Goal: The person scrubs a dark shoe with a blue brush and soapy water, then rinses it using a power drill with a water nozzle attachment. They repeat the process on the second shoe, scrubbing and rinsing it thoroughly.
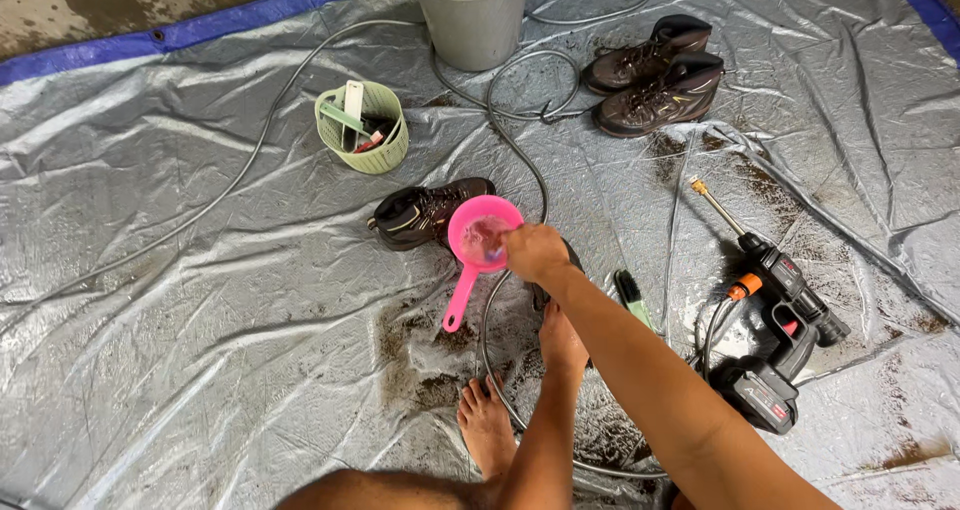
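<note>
My right hand (535,251) reaches over the rim of a pink long-handled scoop (470,238) that lies on the silver tarp (200,300). Its fingers are closed on a small brush whose bluish tip sits inside the scoop. My left hand (561,338) lies lower, under my right forearm, and grips a dark shoe (541,296) that is mostly hidden. Another dark hiking shoe (425,215) lies on its side just left of the scoop. My bare foot (486,425) rests on the tarp below.
A grey bucket (470,15) stands at the top, with a green basket (362,128) of brushes to its left. A pair of brown boots (655,75) sits top right. A cordless spray gun (780,315), a green-handled brush (631,295) and a looping hose (520,160) lie around me. Dirt patches mark the tarp.
</note>
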